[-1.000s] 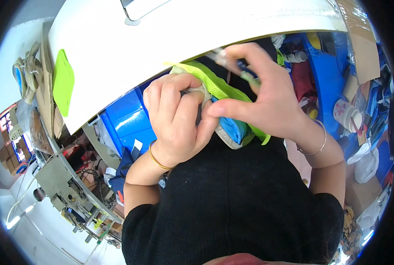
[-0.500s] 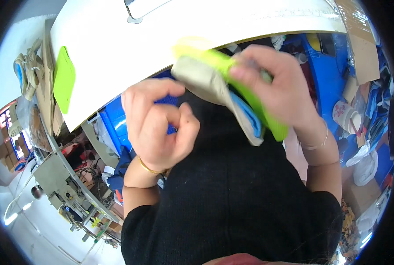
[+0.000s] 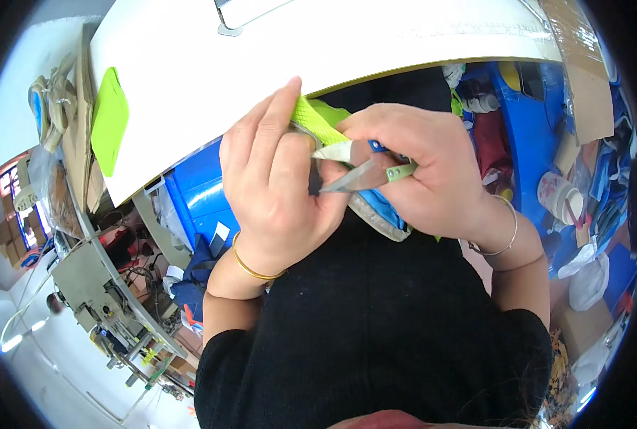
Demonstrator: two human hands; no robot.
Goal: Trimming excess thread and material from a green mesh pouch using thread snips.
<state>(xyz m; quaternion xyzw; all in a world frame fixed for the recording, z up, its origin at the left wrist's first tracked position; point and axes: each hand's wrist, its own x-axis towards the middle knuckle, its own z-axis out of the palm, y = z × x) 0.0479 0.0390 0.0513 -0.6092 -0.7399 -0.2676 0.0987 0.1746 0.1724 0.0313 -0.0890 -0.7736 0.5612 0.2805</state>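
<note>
My left hand point(image 3: 275, 171) is closed on a lime-green fabric piece point(image 3: 320, 123) with a grey and blue layer, held in front of my chest by the table edge. My right hand point(image 3: 433, 164) grips a small pair of thread snips point(image 3: 354, 177). Their two pointed blades are spread apart and reach toward the fabric beside my left fingers. Part of the fabric is hidden behind both hands, and whether the blades touch it I cannot tell. Another lime-green piece point(image 3: 110, 121) lies flat at the table's left end.
The white table point(image 3: 211, 93) spans the top. Below its edge stands a blue bin point(image 3: 204, 189) on the left; a blue container point(image 3: 522, 143) is on the right. A white tub point(image 3: 561, 194) sits among scraps at far right. Machinery point(image 3: 107, 311) is at lower left.
The fabric piece, formerly in my right hand and blurred by motion, is now in my left hand. The snips now show in my right hand with blades apart. My hands have come together.
</note>
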